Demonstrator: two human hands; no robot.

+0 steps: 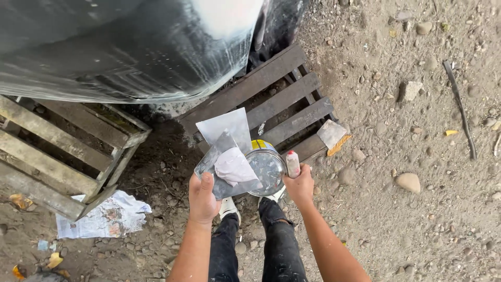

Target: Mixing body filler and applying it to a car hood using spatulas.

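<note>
Left hand fingers clamp a flat metal spreader blade smeared with grey putty, frame centre. Right hand fingers wrap a tool handle beside the open putty can, above the dark wooden pallet.

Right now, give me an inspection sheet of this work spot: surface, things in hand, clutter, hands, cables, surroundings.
Surface: bare dirt ground with stones.
Job's things: two flat metal spreader blades carrying pale filler; round tin with yellow rim.
Clutter: crumpled newspaper; scrap card on a pallet.
Hands: left hand grips the blades; right hand holds a small white bottle beside the tin.
Cables: nothing seen.
Surroundings: two wooden pallets; dark glossy panel above; stick.
</note>
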